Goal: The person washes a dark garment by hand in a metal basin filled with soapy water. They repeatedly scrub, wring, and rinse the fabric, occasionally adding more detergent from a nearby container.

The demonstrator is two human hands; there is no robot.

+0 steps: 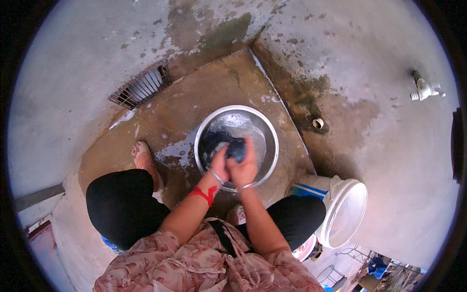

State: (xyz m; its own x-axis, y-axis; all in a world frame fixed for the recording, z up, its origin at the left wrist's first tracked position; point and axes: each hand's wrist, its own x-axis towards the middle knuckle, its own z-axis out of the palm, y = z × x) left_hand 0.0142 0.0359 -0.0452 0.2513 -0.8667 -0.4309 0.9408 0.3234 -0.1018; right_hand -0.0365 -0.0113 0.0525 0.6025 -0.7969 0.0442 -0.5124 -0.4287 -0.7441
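A round metal basin [272, 127] stands on the wet floor before me, with water and some suds inside. Dark wet cloth [215, 140] lies in its left part. Over the basin my left hand [219, 164] and my right hand [245, 166] are close together, both gripping a bunched dark part of the cloth between them. The hands are somewhat blurred, and some fingers are hidden behind the bundle. Which hand bears more of the cloth cannot be told.
A white plastic bucket [328, 204] is by my right knee, with a pink-rimmed tub [306, 250] below it. A tap [425, 90] and a pipe stub [317, 123] stick out of the right wall. A metal grate [140, 85] is set low in the left wall. Soapy water wets the floor.
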